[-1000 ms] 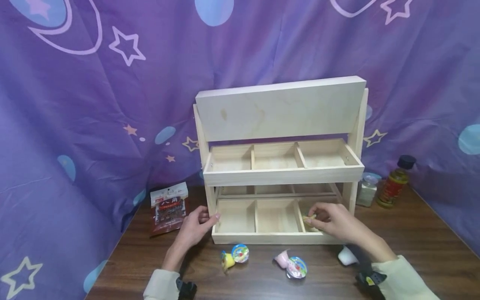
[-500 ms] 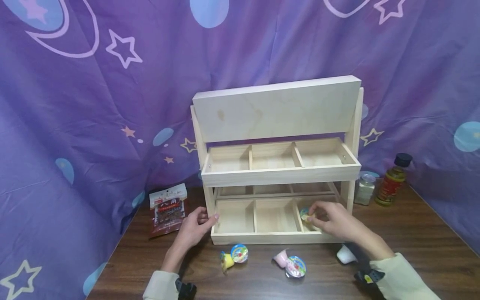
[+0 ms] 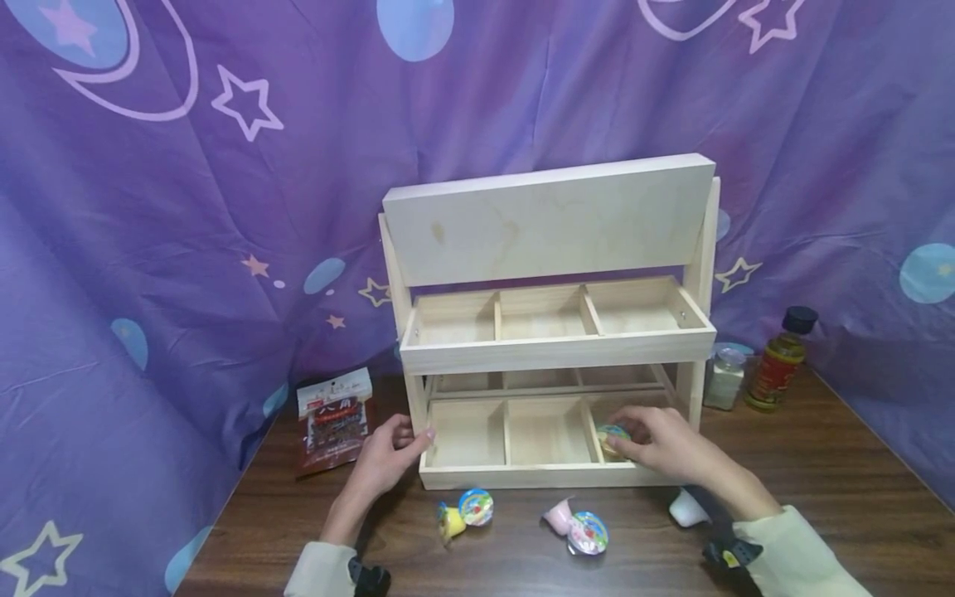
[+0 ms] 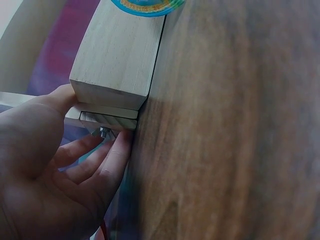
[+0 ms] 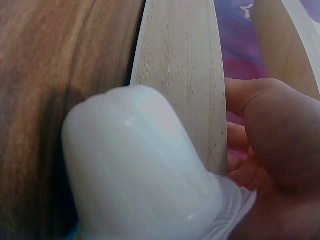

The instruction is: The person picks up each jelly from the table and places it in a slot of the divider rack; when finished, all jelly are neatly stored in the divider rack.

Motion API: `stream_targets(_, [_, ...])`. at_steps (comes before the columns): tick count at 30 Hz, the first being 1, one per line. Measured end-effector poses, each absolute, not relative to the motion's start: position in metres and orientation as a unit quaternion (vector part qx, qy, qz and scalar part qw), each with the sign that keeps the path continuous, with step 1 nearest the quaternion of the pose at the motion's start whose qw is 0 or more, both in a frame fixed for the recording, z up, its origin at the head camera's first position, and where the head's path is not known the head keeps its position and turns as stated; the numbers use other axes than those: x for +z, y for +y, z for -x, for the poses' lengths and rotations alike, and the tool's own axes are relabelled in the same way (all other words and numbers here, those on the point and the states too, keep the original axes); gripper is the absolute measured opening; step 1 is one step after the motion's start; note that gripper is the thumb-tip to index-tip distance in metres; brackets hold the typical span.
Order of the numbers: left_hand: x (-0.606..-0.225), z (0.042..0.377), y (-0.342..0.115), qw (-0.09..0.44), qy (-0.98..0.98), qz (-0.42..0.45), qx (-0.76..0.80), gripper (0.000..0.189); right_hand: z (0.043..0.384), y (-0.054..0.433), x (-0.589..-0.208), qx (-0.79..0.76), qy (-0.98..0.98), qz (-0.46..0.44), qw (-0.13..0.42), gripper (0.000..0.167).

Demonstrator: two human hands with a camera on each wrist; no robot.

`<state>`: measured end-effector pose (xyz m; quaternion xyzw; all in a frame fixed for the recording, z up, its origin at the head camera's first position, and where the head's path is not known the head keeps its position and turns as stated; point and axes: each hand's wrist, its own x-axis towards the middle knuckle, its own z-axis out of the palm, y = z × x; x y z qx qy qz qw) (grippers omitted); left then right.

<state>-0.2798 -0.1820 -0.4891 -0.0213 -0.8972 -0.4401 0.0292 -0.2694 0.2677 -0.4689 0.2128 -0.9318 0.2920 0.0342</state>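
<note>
A pale wooden two-tier rack [image 3: 552, 224] stands on the table, each tier divided into three compartments. My left hand [image 3: 384, 456] grips the lower tray's left end; in the left wrist view its thumb lies at the tray and the fingers reach round the frame by a bolt [image 4: 103, 132]. Inside the lower right compartment, my right hand [image 3: 667, 441] holds a small jelly cup [image 3: 610, 437] between thumb and fingers, its bluish patterned lid partly visible. The right wrist view hides that cup behind the tray's front board [image 5: 182, 55].
In front of the rack lie a yellow jelly cup [image 3: 452, 522], a pink jelly cup [image 3: 559, 517] and a white jelly cup [image 3: 688, 508], the first two beside round printed lids. A spice packet [image 3: 334, 421] lies left; a glass jar [image 3: 725, 380] and an oil bottle [image 3: 778, 365] stand right.
The jelly cup in my right hand has turned, so more of its lid shows, and it sits lower in the compartment. My left hand stays at the tray's end.
</note>
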Motion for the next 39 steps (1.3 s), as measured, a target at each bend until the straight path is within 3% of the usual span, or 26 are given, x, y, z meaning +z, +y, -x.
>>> stream_targets(17, [-0.489,0.28,-0.182,0.03,-0.897,0.023,-0.441,0.051,0.269,0.267,-0.471,0.301,-0.927,-0.218,0.044,0.033])
stream_targets(24, [-0.487,0.279,-0.181,0.028,-0.896,0.025,-0.442,0.053,0.267,0.269,-0.47,0.301,-0.93,-0.207,0.048,0.045])
stream_targets(28, [-0.485,0.28,-0.181,0.026,-0.895,0.025,-0.444,0.054,0.263,0.273,-0.467,0.293,-0.929,-0.206,0.099,0.04])
stream_targets(33, [-0.485,0.282,-0.18,0.032,-0.891,0.031,-0.453,0.054,0.253,0.29,-0.467,0.296,-0.907,-0.218,0.207,0.008])
stream_targets(36, [-0.489,0.283,-0.18,0.029,-0.89,0.032,-0.455,0.053,0.245,0.303,-0.47,0.313,-0.891,-0.236,0.23,0.013])
stream_targets(39, [-0.491,0.284,-0.182,0.027,-0.89,0.025,-0.455,0.05,0.236,0.312,-0.473,0.331,-0.88,-0.264,0.216,0.021])
